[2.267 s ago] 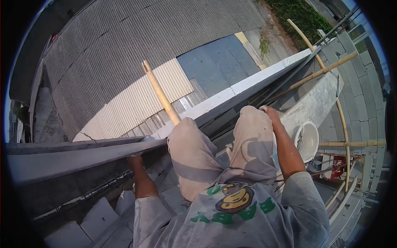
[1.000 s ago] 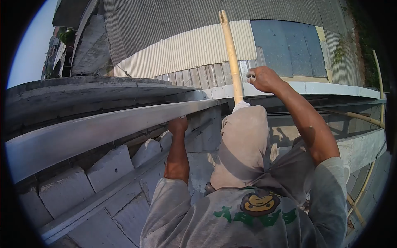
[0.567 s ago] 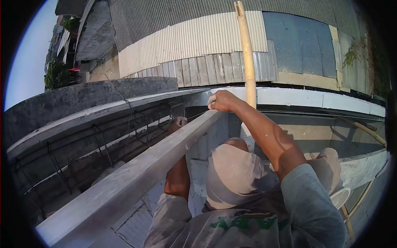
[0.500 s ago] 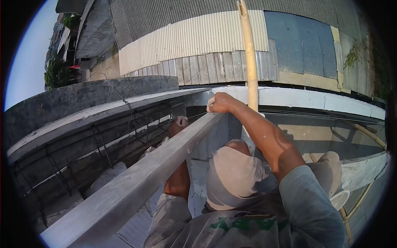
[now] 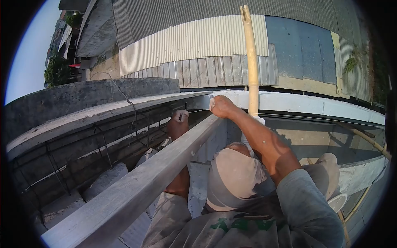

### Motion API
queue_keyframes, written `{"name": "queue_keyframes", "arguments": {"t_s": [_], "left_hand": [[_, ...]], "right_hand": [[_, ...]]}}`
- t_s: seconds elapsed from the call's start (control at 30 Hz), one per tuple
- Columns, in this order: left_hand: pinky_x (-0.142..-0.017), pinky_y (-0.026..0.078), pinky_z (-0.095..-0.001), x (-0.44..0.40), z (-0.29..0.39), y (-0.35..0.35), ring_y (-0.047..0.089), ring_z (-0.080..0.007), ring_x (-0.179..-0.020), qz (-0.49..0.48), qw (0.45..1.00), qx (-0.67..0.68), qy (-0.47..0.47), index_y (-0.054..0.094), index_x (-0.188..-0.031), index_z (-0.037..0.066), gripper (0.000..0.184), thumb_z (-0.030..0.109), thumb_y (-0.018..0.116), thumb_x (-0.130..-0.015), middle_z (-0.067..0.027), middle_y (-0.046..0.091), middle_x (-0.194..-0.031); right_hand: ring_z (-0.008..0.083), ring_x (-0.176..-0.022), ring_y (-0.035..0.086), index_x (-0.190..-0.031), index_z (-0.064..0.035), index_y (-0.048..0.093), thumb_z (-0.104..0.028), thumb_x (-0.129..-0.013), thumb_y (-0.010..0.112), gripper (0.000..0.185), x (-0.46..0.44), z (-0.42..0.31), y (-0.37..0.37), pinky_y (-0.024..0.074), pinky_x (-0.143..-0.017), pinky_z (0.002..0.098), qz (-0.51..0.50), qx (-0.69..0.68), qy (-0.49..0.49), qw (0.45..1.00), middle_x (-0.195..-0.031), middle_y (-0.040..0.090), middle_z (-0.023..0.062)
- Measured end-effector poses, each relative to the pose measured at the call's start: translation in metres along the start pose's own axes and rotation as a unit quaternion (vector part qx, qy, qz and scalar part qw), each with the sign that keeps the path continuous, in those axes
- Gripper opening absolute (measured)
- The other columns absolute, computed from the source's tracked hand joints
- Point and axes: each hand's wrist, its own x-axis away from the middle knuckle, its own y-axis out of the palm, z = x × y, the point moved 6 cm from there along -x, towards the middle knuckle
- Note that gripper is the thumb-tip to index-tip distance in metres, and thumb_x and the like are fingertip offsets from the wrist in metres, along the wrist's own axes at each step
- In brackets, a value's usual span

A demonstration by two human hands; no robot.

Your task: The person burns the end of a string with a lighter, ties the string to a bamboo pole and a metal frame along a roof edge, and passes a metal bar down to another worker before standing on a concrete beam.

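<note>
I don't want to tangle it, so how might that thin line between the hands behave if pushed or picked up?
The thin line would probably buckle if pushed, being so slender between the left hand and right hand. It likely feels light, showing only as a fine strand. String or wire, I can't tell.

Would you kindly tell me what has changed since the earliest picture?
The right hand has moved from beside the right knee to the far end of the grey beam, close to the left hand; both now seem to pinch a thin line. The bamboo pole stays in place.
</note>
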Motion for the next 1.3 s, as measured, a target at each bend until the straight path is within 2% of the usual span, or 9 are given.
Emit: {"name": "queue_keyframes", "arguments": {"t_s": [0.1,0.2,0.4,0.57,0.63,0.73,1.03,1.13,1.3], "left_hand": [[-0.058,0.044,-0.0307,-0.008,0.020,0.014,0.054,-0.0112,-0.063,-0.116,0.987,0.073,0.089,0.066,-0.087,0.006,0.017,0.023,0.064,-0.085,-0.0042,0.062,-0.069],[-0.060,0.044,-0.0297,-0.009,0.047,0.021,0.054,-0.0107,-0.065,-0.189,0.979,0.074,-0.001,0.067,-0.088,0.005,0.019,0.024,0.065,-0.085,-0.0036,0.061,-0.068],[-0.062,0.045,-0.0291,-0.024,0.105,0.021,0.057,-0.0107,-0.070,-0.191,0.959,0.154,0.139,0.068,-0.092,0.001,0.022,0.022,0.064,-0.085,-0.0061,0.065,-0.074],[-0.064,0.046,-0.0311,-0.029,0.130,0.015,0.059,-0.0185,-0.071,-0.217,0.957,0.029,0.191,0.068,-0.093,0.004,0.021,0.023,0.064,-0.083,-0.0105,0.065,-0.078],[-0.064,0.049,-0.0344,-0.024,0.143,0.010,0.065,-0.0285,-0.074,-0.210,0.950,0.006,0.232,0.069,-0.091,0.007,0.018,0.022,0.065,-0.082,-0.0135,0.066,-0.083],[-0.064,0.049,-0.0352,-0.024,0.144,0.010,0.065,-0.0306,-0.076,-0.204,0.946,0.005,0.251,0.069,-0.090,0.007,0.018,0.023,0.064,-0.083,-0.0137,0.066,-0.084],[-0.064,0.048,-0.0308,-0.030,0.138,0.002,0.062,-0.0199,-0.068,-0.186,0.953,0.131,0.198,0.069,-0.094,0.006,0.021,0.023,0.063,-0.084,-0.0118,0.066,-0.077],[-0.065,0.045,-0.0260,-0.027,0.143,-0.006,0.056,-0.0092,-0.070,-0.180,0.959,0.124,0.182,0.069,-0.093,0.000,0.023,0.022,0.066,-0.084,-0.0043,0.065,-0.075],[-0.064,0.046,-0.0272,-0.034,0.136,-0.008,0.058,-0.0109,-0.070,-0.146,0.961,0.192,0.137,0.069,-0.092,0.000,0.024,0.022,0.066,-0.084,-0.0064,0.065,-0.074]], "right_hand": [[0.0379,-0.085,0.062,-0.077,-0.0004,0.066,-0.014,-0.077,0.053,0.018,0.019,0.000,-0.029,0.0482,-0.077,0.0441,0.050,-0.050,0.003,0.997,-0.084,0.064,0.0239],[0.0360,-0.082,0.057,-0.075,-0.0014,0.059,-0.007,-0.075,0.058,0.006,0.031,-0.020,-0.052,0.0455,-0.074,0.0419,0.144,-0.026,-0.121,0.982,-0.077,0.059,0.0179],[0.0323,-0.091,0.058,-0.080,-0.0031,0.060,-0.005,-0.077,0.058,0.005,0.056,-0.065,-0.095,0.0480,-0.074,0.0425,0.204,0.064,-0.155,0.964,-0.104,0.054,0.0114],[0.0293,-0.089,0.059,-0.080,-0.0037,0.062,-0.004,-0.074,0.059,0.006,0.066,-0.092,-0.108,0.0491,-0.072,0.0427,0.213,0.152,-0.262,0.929,-0.098,0.054,0.0097],[0.0292,-0.088,0.059,-0.079,-0.0037,0.062,-0.004,-0.074,0.059,0.006,0.061,-0.093,-0.104,0.0495,-0.072,0.0423,0.164,0.183,-0.235,0.940,-0.095,0.056,0.0102],[0.0295,-0.086,0.060,-0.081,-0.0036,0.062,-0.004,-0.073,0.060,0.008,0.063,-0.095,-0.101,0.0500,-0.072,0.0421,0.144,0.208,-0.212,0.944,-0.090,0.057,0.0111],[0.0333,-0.082,0.061,-0.083,-0.0012,0.059,-0.003,-0.068,0.063,0.015,0.071,-0.103,-0.121,0.0514,-0.071,0.0430,0.185,0.219,-0.171,0.943,-0.086,0.057,0.0147],[0.0339,-0.081,0.062,-0.081,-0.0008,0.058,-0.003,-0.068,0.063,0.014,0.073,-0.109,-0.126,0.0516,-0.069,0.0440,0.196,0.224,-0.170,0.940,-0.085,0.056,0.0151],[0.0352,-0.078,0.062,-0.080,-0.0007,0.057,-0.003,-0.069,0.061,0.012,0.070,-0.113,-0.129,0.0516,-0.068,0.0448,0.231,0.232,-0.172,0.929,-0.083,0.056,0.0154]]}}
